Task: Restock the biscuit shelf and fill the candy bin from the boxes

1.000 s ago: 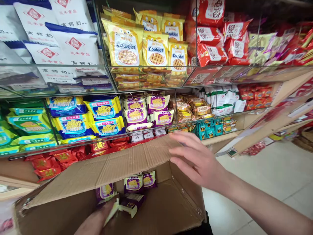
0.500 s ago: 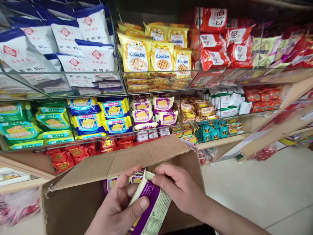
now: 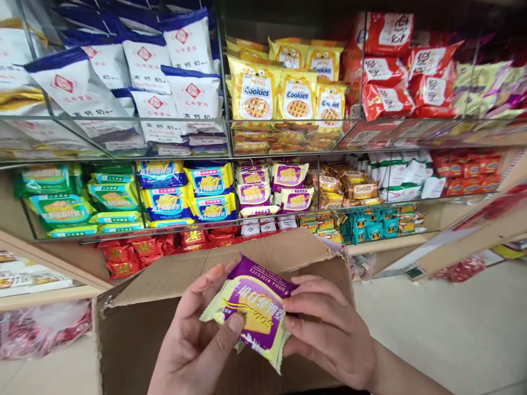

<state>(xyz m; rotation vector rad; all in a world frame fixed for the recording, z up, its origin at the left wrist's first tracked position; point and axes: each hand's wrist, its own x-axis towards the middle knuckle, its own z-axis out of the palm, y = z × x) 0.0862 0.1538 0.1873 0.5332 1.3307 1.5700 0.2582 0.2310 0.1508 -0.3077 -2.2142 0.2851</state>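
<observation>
One purple soda biscuit packet (image 3: pixel 255 310) above one open carton (image 3: pixel 201 264)

Head view: The display shelves (image 3: pixel 230 158) fill the upper part, with clear partitions between the goods. Below them runs a pale wooden board (image 3: pixel 389 246), and at the right lies a floor (image 3: pixel 453 323) of light, shiny tiles. The carton is in front of the lower shelf, with its brown flap raised toward the goods.

The purple packet is one, printed side visible, tilted, and both hands keep it over the carton's opening. The left hand (image 3: pixel 193 334) has its grip closed, with the thumb on the packet's face and the fingers at its back and edge. The right hand (image 3: pixel 333 329) has its grip bent around the right edge, fingertips touching the wrapper.

On the upper shelf I count at least six white-and-blue packets (image 3: pixel 193 96), three yellow cookie packets (image 3: pixel 297 101) in front with some more behind, and five red packets (image 3: pixel 432 93) with white labels. On the lower shelf are at least six green packets (image 3: pixel 57 211), at least four blue-and-yellow packets (image 3: pixel 164 202) and at least five purple-and-cream packets (image 3: pixel 294 198). The small teal packets (image 3: pixel 373 230) are too crowded for counting.
</observation>
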